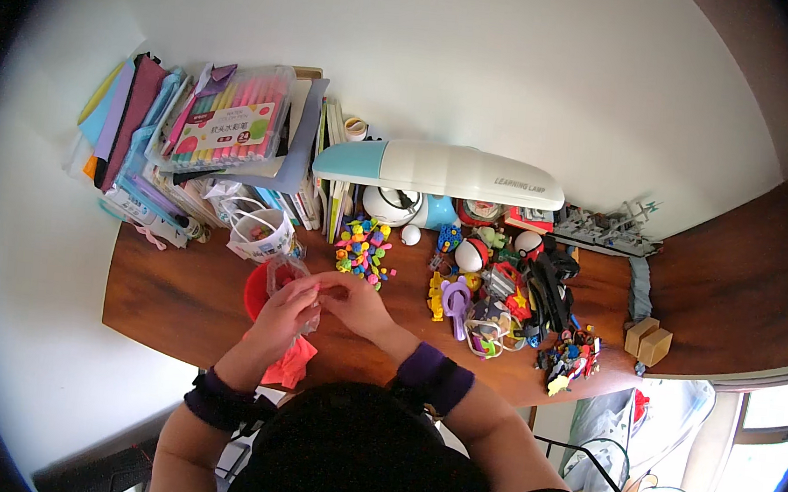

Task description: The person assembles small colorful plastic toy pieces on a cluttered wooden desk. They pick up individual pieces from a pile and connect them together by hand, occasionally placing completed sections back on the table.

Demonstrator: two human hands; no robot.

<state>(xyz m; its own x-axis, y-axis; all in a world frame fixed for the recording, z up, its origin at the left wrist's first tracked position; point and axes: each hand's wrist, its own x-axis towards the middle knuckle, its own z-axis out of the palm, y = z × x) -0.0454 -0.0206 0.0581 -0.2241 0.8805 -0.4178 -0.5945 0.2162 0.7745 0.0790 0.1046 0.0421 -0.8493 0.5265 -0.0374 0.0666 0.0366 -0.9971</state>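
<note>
My left hand (283, 314) and my right hand (351, 303) meet over the wooden desk (174, 297), fingers pinched together on a small clear plastic bag (291, 270). Under the hands stands a red round container (257, 292). A pink-red crumpled piece (290, 363) lies at the desk's front edge below my left hand. A heap of small coloured beads (363, 248) lies just beyond my right hand. What is inside the bag is too small to tell.
A stack of books and folders with a clear case of coloured markers (231, 124) fills the back left. A white and teal desk lamp (438, 170) lies along the back. Toys, balls and small figures (512, 294) crowd the right. Two small cardboard boxes (648, 340) sit far right.
</note>
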